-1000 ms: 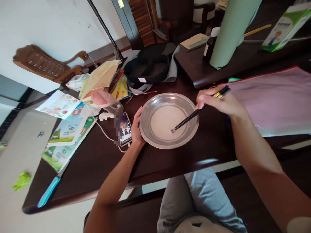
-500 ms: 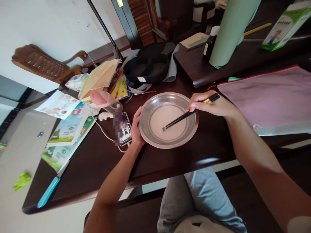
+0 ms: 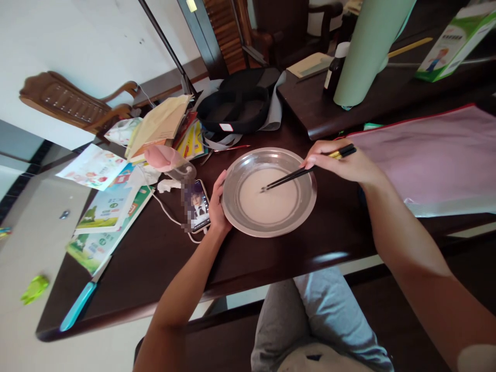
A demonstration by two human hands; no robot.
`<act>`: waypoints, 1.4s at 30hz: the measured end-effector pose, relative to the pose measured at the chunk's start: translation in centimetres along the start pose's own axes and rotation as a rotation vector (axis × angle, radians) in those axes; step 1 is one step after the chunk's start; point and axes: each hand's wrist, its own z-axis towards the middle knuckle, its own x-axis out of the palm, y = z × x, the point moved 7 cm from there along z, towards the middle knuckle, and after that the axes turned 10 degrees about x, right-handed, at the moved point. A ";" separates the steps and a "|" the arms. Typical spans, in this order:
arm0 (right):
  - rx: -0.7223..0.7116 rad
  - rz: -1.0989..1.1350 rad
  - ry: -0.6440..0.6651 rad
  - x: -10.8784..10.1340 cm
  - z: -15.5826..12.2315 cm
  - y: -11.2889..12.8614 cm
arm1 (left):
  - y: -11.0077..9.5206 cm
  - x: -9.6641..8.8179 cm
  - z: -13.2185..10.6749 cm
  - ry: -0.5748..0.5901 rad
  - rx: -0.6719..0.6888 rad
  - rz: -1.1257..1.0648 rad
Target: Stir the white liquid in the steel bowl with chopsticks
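A round metal bowl (image 3: 267,230) stands on the dark wooden table, with a milky, pale liquid (image 3: 267,206) in its bottom. My left hand (image 3: 219,206) grips the bowl's left rim, fingers along the outside. Over the right rim, my right hand (image 3: 333,161) is closed around a pair of black chopsticks (image 3: 289,179) with gold bands near their upper ends. The chopsticks slant down to the left, and their tips meet the liquid near its middle.
Left of the bowl lie a phone (image 3: 198,206) on a cable, booklets (image 3: 101,217) and a blue-handled knife (image 3: 79,306). Behind sits a black bag (image 3: 234,106). To the right are a pink zip pouch (image 3: 430,155), a green flask (image 3: 372,51) and a dark bottle (image 3: 336,70).
The chopstick tips have moved slightly up the picture, away from me, in the liquid. My right hand has shifted slightly up and right. My left hand stays on the bowl.
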 end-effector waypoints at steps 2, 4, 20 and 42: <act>0.016 0.004 -0.088 -1.1 -0.1 -0.1 | 0.0 0.1 -0.1 0.011 -0.007 0.007; 0.032 0.028 -0.082 -1.3 -0.1 -0.1 | 0.0 0.1 -0.1 0.003 -0.019 0.006; 0.028 0.024 0.131 1.1 -0.2 0.3 | -0.1 0.0 0.0 0.016 -0.007 0.025; 0.051 0.032 0.054 0.2 -0.2 0.2 | 0.0 0.0 -0.1 0.021 -0.011 0.021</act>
